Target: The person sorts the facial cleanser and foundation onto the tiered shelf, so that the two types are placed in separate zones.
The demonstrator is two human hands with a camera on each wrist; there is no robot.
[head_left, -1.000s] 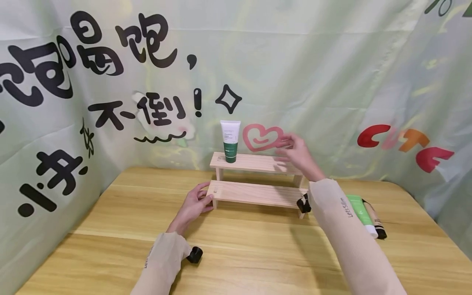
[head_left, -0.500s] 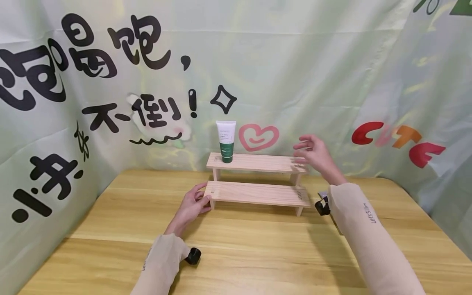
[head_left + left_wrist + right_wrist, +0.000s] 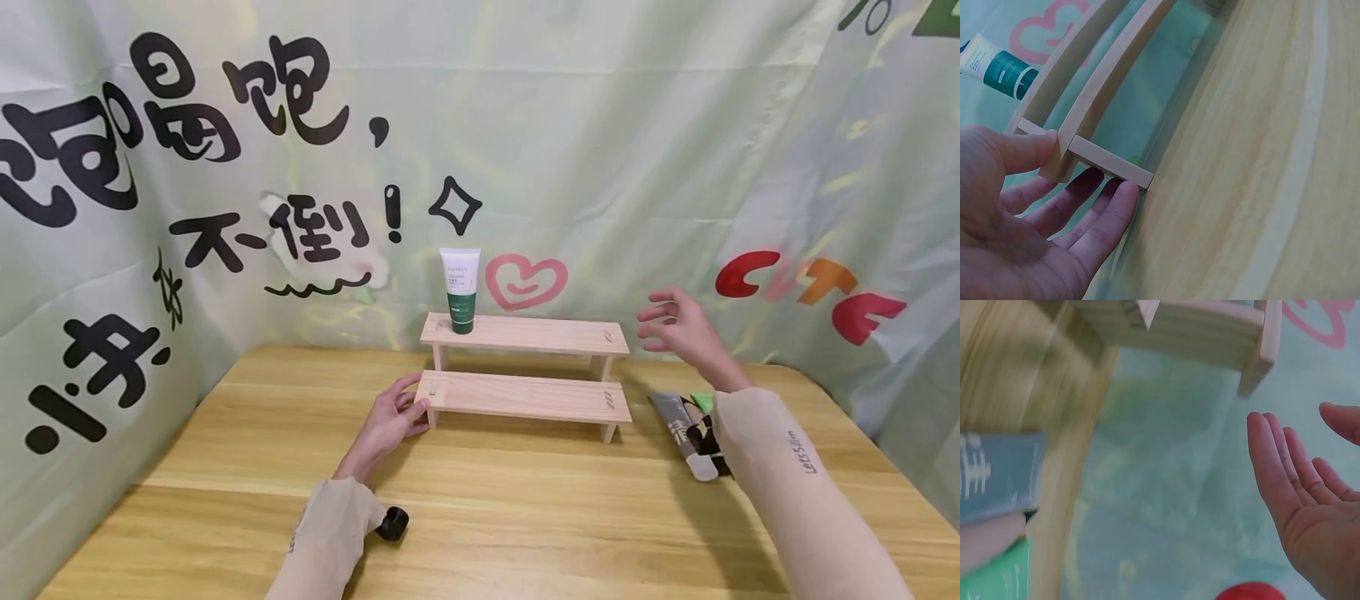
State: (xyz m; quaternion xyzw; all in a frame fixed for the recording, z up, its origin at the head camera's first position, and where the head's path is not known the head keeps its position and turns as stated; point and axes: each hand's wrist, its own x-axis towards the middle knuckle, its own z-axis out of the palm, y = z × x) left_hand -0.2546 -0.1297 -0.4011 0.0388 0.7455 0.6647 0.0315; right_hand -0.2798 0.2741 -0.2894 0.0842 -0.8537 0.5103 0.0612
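A two-tier wooden display shelf (image 3: 525,393) stands on the table. My left hand (image 3: 386,419) holds its left end; in the left wrist view the thumb (image 3: 1032,150) lies on the lower board's end and the fingers curl by the leg. A white and green squeeze tube (image 3: 462,292) stands upright on the upper board, at the left. My right hand (image 3: 686,329) is in the air right of the shelf, fingers apart and holding nothing. Below it lie a grey tube (image 3: 677,421) and a green tube (image 3: 702,402), partly hidden by the right sleeve.
The right wrist view shows a pinkish-tan tube (image 3: 991,542) between the grey and green ones. A printed cloth backdrop (image 3: 600,150) encloses the back and sides of the wooden table (image 3: 525,517).
My right hand has moved right, from above the upper board to beyond the shelf's right end. The left hand keeps its place on the shelf. The view has shifted slightly.
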